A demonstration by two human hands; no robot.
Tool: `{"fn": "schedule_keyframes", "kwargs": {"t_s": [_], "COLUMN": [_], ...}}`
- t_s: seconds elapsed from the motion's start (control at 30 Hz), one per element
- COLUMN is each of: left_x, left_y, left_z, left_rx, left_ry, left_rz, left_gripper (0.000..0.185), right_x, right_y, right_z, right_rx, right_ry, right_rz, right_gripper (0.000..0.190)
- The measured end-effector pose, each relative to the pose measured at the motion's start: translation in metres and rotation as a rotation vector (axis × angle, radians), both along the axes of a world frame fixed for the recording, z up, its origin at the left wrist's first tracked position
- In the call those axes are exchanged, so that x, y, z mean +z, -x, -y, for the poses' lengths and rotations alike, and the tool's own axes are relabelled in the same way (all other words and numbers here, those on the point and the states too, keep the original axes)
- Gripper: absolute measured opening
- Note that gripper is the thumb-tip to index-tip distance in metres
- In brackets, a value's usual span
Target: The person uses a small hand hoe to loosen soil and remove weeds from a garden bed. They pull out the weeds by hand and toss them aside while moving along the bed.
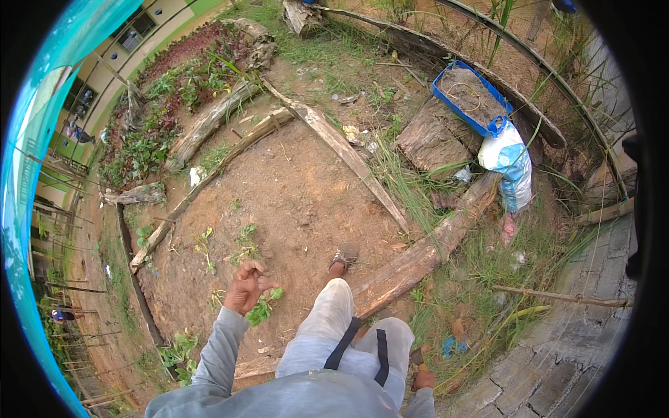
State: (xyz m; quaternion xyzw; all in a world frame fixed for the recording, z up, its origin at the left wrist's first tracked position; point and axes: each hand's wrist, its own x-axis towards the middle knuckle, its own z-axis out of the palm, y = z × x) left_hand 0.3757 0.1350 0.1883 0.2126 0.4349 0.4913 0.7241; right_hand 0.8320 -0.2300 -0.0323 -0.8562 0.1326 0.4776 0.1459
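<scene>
My left hand [250, 287] is raised over the bare soil bed [292, 183], fingers loosely curled. Green leaves of a small plant [260, 312] show right beside its fingers; whether the hand holds the plant or only passes over it, I cannot tell. Down by my right thigh, my right hand [423, 380] grips a tool with a yellowish handle [420, 366] and a dark upper part, its full shape unclear. Several limp seedlings [246, 243] stand in the soil just beyond my left hand. One shoe [345, 253] is on the bed, beside the thick log edging [426, 261].
Wooden planks [339, 151] and poles [209, 183] frame the bed. On the right are a blue soil-filled tub [470, 99], a white-and-blue sack [509, 162] and a concrete block wall [559, 360]. Leafy plants [146, 141] grow at the upper left. A person [65, 314] is far left.
</scene>
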Motion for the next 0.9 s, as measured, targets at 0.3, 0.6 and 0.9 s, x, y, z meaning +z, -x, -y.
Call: {"fn": "schedule_keyframes", "kwargs": {"t_s": [0.3,0.6,0.9], "left_x": [0.114,0.126,-0.007], "left_y": [-0.021,-0.017,-0.014], "left_z": [-0.006,-0.024,-0.091], "left_rx": [0.133,-0.046,0.019], "left_ry": [-0.459,-0.617,0.031], "left_rz": [0.372,0.320,0.006], "left_gripper": [0.034,0.036,0.049], "right_x": [0.012,0.044,0.005], "right_y": [-0.059,-0.041,-0.066], "right_z": [-0.048,-0.095,-0.123], "right_rx": [-0.041,0.245,0.728], "right_ry": [-0.132,-0.050,-0.024], "right_rz": [-0.024,-0.114,-0.073], "right_gripper": [0.008,0.016,0.019]}}
